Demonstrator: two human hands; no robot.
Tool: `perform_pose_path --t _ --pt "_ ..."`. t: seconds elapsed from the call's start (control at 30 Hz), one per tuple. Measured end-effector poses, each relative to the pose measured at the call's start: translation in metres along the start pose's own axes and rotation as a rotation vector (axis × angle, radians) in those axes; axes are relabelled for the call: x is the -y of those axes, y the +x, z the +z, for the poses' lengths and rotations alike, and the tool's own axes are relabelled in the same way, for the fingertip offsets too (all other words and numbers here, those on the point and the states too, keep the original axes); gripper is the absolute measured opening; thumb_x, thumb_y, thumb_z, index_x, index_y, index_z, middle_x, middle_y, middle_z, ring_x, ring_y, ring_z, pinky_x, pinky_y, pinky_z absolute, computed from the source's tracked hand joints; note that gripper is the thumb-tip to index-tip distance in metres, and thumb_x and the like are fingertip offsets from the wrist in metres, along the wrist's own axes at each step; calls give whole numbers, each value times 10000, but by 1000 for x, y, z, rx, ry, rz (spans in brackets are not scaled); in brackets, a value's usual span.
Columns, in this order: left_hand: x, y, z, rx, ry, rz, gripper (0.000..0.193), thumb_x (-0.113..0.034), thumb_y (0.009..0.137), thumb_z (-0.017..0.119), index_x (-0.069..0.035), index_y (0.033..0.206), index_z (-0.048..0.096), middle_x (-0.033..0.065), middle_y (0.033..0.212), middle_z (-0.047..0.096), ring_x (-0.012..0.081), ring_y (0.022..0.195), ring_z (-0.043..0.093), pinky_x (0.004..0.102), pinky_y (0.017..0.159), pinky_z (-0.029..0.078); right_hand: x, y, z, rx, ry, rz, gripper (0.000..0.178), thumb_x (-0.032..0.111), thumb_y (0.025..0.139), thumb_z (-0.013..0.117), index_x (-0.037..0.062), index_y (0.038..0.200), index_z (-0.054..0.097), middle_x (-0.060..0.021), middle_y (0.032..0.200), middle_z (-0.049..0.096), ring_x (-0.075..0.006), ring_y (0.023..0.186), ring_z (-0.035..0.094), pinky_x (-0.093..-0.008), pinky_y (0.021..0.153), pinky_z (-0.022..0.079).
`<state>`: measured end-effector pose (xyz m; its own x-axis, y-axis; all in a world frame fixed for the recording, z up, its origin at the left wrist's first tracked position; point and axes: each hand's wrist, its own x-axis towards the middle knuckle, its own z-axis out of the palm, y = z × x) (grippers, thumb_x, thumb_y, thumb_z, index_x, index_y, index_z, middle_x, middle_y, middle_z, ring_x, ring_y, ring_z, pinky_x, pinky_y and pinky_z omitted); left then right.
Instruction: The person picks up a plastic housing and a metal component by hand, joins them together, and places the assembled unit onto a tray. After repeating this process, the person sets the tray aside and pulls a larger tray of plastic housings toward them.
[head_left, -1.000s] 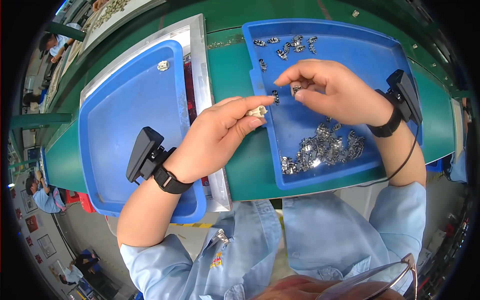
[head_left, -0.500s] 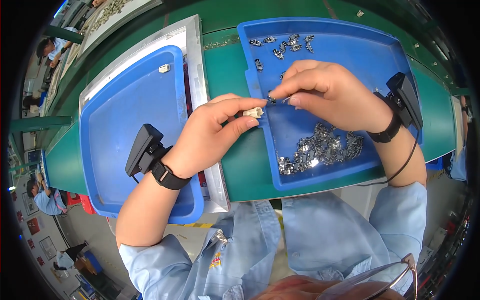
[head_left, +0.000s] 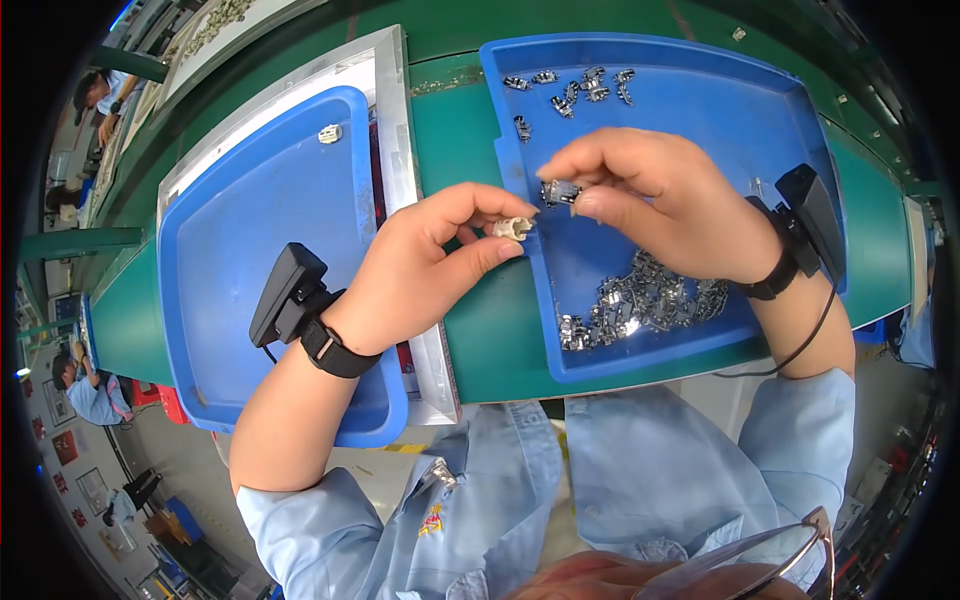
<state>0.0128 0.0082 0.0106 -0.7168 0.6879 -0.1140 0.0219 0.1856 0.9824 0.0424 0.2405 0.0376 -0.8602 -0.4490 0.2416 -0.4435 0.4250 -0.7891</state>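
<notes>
Between thumb and fingers, my left hand pinches a small cream-coloured plastic housing, its open end facing right. Just right of it, my right hand grips a small shiny metal clip by the fingertips. The two parts are close together but apart. Below my right hand, a pile of similar metal clips lies in the right blue tray. Several more loose clips are scattered at that tray's far end.
A second blue tray stands on the left, over a metal-edged frame, with one white plastic piece in it. Both trays rest on a green bench. Black devices are strapped to my wrists. Co-workers sit at the far left.
The metal clip in my right hand has turned and now shows fully at the fingertips. The cream housing has tilted slightly, showing more of its open end.
</notes>
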Motion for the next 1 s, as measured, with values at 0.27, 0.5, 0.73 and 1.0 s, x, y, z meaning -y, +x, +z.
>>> perform_pose_path --t 0.27,0.5,0.73,1.0 --pt "-1 -1 -3 31 66 57 212 -55 865 602 -52 1076 615 3 953 606 64 808 521 202 746 446 2 -1 -1 37 -9 -3 117 73 901 540 18 982 604 -37 771 590 -101 645 568 -228 590 459" --pt "-7 -4 -4 125 -104 26 207 -38 923 505 -26 1120 570 14 965 601 75 936 552 216 838 440 6 -2 -1 38 48 5 120 116 910 554 16 948 608 -40 776 596 -101 644 581 -235 577 470" --pt "4 -1 -5 189 -274 85 187 -65 940 490 -8 1118 493 34 1010 584 81 932 540 225 837 435 15 -2 10 44 264 164 97 91 889 584 15 941 617 -29 808 607 -95 675 583 -230 604 482" --pt "3 -3 -4 199 -302 88 146 -77 945 486 -12 1076 489 36 999 583 82 919 537 226 822 435 18 -4 13 38 300 167 156 42 820 648 22 974 637 -44 858 634 -120 727 599 -245 647 488"
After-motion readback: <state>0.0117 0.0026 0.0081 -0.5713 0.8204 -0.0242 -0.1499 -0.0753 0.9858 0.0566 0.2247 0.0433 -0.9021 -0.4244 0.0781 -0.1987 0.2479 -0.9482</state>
